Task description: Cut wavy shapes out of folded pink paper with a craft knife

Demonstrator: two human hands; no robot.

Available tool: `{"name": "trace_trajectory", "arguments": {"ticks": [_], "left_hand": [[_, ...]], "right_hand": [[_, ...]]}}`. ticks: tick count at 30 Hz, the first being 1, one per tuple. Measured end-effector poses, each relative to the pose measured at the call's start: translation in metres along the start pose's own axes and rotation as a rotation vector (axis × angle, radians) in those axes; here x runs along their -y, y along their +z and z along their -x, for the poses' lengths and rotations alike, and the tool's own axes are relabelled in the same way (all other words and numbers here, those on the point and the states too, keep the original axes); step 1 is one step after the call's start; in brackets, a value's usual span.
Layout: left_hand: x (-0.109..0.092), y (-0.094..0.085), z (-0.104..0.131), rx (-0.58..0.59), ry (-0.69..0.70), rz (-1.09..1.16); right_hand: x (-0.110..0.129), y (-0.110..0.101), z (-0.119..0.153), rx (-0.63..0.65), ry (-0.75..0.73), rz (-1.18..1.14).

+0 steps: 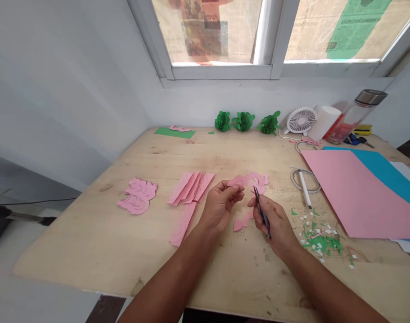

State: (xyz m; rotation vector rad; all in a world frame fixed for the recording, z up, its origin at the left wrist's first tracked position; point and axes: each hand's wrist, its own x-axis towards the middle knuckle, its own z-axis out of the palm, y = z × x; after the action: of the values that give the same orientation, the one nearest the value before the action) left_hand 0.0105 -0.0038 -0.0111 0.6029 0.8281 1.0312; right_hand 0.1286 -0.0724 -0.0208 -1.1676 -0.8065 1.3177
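Near the middle of the table, my left hand pinches the near edge of a curvy pink paper strip between thumb and fingers. My right hand is closed around a slim dark pointed tool, its tip up against the pink paper. Its exact kind is partly hidden by my fingers. Below the strip lies a pink paper scrap. Left of my left hand are folded pink paper sheets and a pink strip with drawn outlines. Farther left rests a pile of scalloped pink cut-outs.
Green paper ornaments stand along the wall beside a small white fan and a bottle. Large pink card covers other sheets at right. A white pen and green and white scraps lie nearer.
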Motion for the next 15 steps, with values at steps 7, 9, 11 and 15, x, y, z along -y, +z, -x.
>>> {"name": "trace_trajectory", "arguments": {"ticks": [7,9,11,15], "left_hand": [[0.005,0.003,0.003,0.065,-0.045,0.094],[0.007,0.004,0.004,0.069,-0.048,0.089],[0.009,0.005,0.004,0.074,-0.053,0.100],[0.011,0.007,0.004,0.069,-0.061,0.175]], "right_hand": [[-0.005,0.004,-0.002,0.013,0.064,-0.013],[-0.006,0.005,-0.003,-0.006,0.080,-0.015],[-0.007,0.006,-0.004,-0.027,0.088,-0.010],[-0.008,0.005,-0.004,-0.031,0.070,0.002]]}}
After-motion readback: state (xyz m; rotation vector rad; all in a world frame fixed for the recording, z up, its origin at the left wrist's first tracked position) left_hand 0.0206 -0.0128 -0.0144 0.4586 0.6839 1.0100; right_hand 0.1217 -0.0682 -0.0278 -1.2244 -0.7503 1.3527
